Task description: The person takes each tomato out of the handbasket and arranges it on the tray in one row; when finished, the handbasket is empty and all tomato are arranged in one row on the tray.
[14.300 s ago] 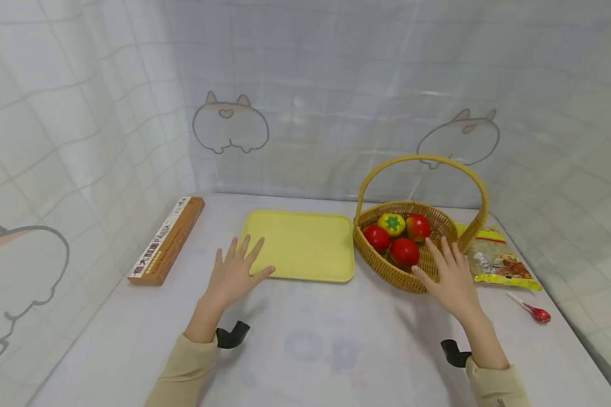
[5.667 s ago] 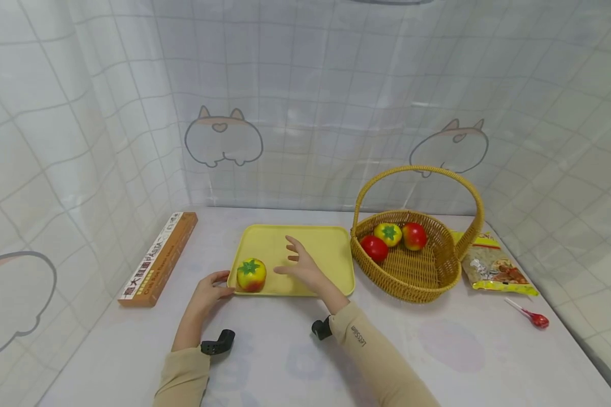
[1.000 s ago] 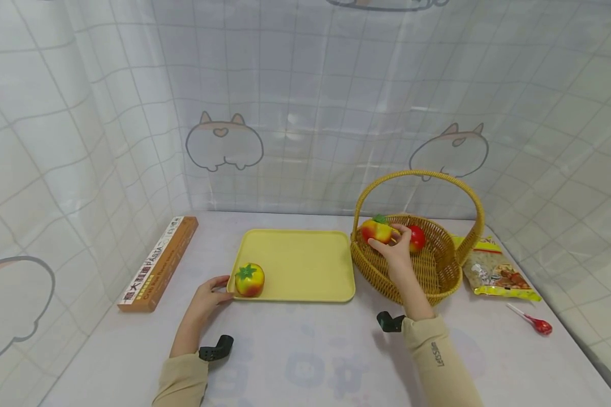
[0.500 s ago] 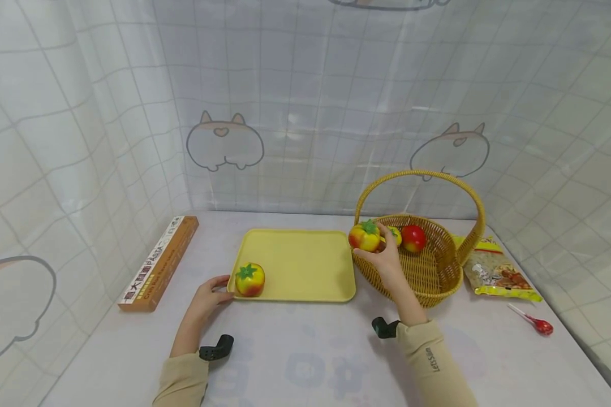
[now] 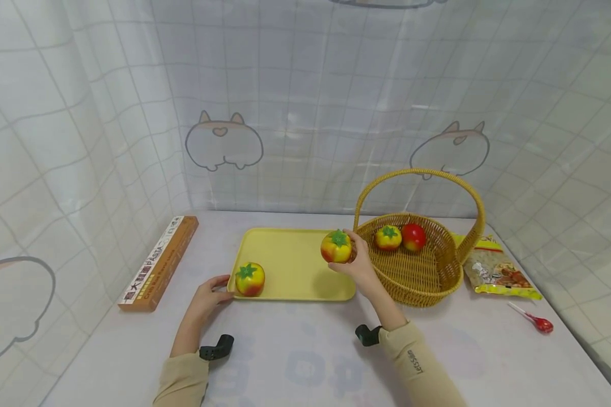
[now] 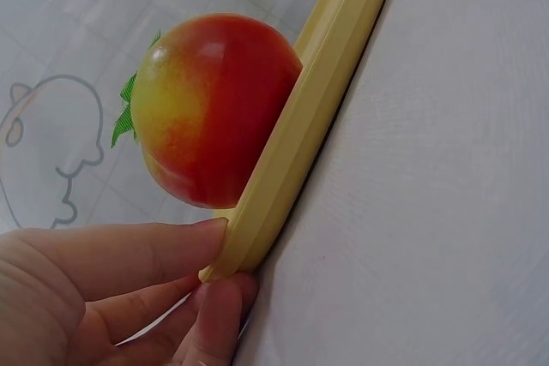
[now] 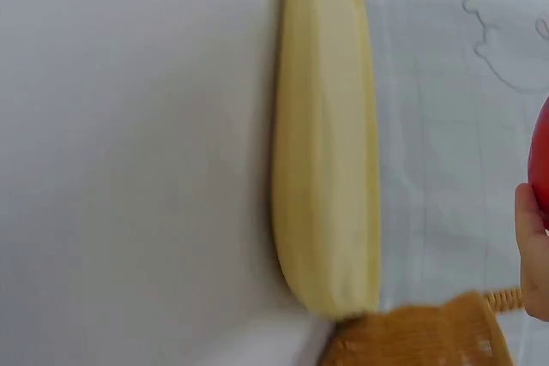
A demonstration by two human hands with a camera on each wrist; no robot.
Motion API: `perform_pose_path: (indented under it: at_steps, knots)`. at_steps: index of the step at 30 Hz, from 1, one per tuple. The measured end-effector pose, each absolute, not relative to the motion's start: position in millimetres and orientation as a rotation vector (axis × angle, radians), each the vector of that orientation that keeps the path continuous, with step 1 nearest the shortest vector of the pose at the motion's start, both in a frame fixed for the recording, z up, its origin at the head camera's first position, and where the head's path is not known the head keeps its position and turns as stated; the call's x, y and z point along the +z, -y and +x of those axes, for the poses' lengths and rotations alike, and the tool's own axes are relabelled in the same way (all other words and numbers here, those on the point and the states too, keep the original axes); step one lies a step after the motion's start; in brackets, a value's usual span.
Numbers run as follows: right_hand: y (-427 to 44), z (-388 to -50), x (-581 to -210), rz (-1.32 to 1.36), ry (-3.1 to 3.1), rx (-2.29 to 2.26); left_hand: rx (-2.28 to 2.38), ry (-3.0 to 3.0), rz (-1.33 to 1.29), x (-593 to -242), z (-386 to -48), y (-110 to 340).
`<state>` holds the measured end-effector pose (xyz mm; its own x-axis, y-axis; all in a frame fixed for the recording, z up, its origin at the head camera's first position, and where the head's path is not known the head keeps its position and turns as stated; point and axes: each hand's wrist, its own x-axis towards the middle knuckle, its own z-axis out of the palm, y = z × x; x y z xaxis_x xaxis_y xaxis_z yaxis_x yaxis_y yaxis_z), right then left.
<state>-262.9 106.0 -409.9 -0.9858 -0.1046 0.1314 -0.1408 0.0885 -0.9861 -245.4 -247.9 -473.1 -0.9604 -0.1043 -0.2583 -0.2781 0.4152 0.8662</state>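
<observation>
My right hand (image 5: pixel 360 268) grips a red-and-yellow tomato (image 5: pixel 335 247) with a green leafy top, held above the right end of the yellow tray (image 5: pixel 290 265). In the right wrist view only the edge of that tomato (image 7: pixel 539 160) and a fingertip show at the right. A second tomato (image 5: pixel 250 279) sits in the tray's near left corner. My left hand (image 5: pixel 203 302) pinches the tray's rim beside it; the left wrist view shows thumb and fingers on either side of the rim (image 6: pixel 283 160). Two more tomatoes (image 5: pixel 413 237) lie in the wicker basket (image 5: pixel 417 297).
The basket's tall handle (image 5: pixel 420 171) arches over it, right of the tray. Behind its right side lies a yellow food packet (image 5: pixel 501 268), with a red lollipop (image 5: pixel 542 325) nearer. A pasta box (image 5: pixel 160 263) stands at the left. Curtains (image 5: pixel 305 113) enclose the table.
Earlier, both hands were spread open and the tray was bare; one tomato then came onto it. My right hand has since lifted another from the basket and moved left. The left hand stays at the rim.
</observation>
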Motion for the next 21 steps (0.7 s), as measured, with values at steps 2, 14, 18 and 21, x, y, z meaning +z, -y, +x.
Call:
perform_pose_path:
  at_steps: [2,14,18,21]
  knots:
    - [-98,-263,-413,0.283,2.305,2.104,1.573,-2.502,-0.343,-474,-246,248]
    - [-61,-267,-444,0.290,2.410,2.055,1.579,-2.495,-0.328,-473,-245,248]
    - [-52,-267,-447,0.292,2.440,2.041,1.583,-2.494,-0.328,-473,-245,248]
    - [-46,-268,-446,0.297,2.439,2.065,1.605,-2.481,-0.332,-475,-246,248]
